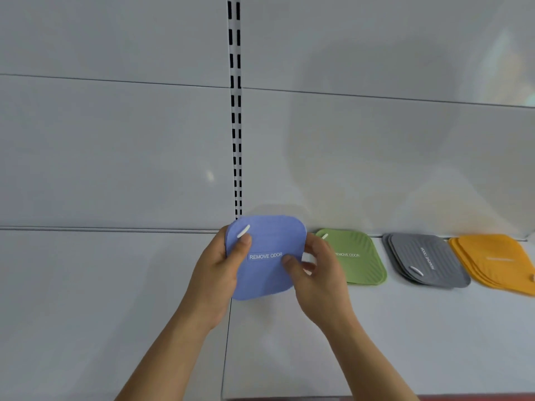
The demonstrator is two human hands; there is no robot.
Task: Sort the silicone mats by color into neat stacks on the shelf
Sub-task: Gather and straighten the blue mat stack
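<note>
Blue silicone, the mat (265, 257) sits between my hands above the shelf (376, 328), its REMOVE ODOR label reading level. My left hand (215, 273) pinches its left edge, my right hand (318, 270) its right. The green stack (359, 260) lies just right, then grey (428, 260) and orange (495, 260); I judge blue belongs left of green.

White lettering "REMOVE ODOR" on the blue mat (266, 256); likewise on the green mat (354, 257) and, turned sideways, the grey mat (428, 260). The orange mat (498, 260) bears illegible print.
</note>
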